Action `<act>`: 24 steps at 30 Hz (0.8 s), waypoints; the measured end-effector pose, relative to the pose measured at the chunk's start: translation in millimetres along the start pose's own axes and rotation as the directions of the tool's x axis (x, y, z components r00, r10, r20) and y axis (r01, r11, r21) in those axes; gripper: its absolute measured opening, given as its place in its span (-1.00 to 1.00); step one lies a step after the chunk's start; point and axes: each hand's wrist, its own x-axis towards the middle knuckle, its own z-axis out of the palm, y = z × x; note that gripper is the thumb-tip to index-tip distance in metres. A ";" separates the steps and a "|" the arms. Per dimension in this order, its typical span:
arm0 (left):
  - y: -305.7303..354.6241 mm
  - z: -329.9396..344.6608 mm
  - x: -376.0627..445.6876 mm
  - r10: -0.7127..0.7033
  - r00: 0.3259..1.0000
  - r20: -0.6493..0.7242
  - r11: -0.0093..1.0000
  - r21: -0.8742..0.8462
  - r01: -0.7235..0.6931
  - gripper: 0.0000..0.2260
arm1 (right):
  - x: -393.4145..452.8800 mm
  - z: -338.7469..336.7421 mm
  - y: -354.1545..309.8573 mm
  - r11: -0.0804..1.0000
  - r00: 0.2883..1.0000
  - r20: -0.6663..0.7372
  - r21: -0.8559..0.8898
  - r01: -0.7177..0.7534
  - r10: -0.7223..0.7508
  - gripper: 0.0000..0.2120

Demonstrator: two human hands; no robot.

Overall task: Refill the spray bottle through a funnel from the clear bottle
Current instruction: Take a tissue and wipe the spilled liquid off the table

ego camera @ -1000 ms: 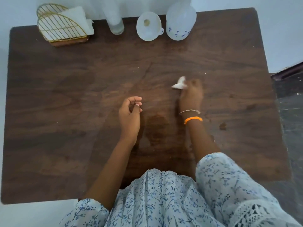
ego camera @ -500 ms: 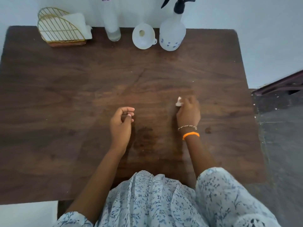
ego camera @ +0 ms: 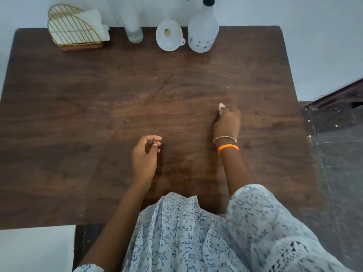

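Standing untouched along the worktop's [ego camera: 59,107] far edge: clear bottle [ego camera: 134,29], funnel [ego camera: 169,37], spray bottle [ego camera: 203,34], probably light, smooth plastic, best gripped mid-body; left hand [ego camera: 144,158] loosely curled, empty; right hand [ego camera: 227,122] pinching a white scrap [ego camera: 221,106].

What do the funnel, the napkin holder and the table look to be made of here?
Funnel: likely plastic, milky white and translucent with a moulded side tab. Napkin holder: thin gold-coloured wire, probably metal, on a brownish base whose material is unclear. Table: dark brown wood grain with a dull finish; solid wood or a laminate cannot be told apart.
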 end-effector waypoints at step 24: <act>2.7 9.5 -49.1 0.017 0.957 0.289 1.000 -0.007 -0.016 -0.76 | -163.6 -8.8 6.3 0.875 0.850 0.252 -0.023 0.484 -0.463 -0.74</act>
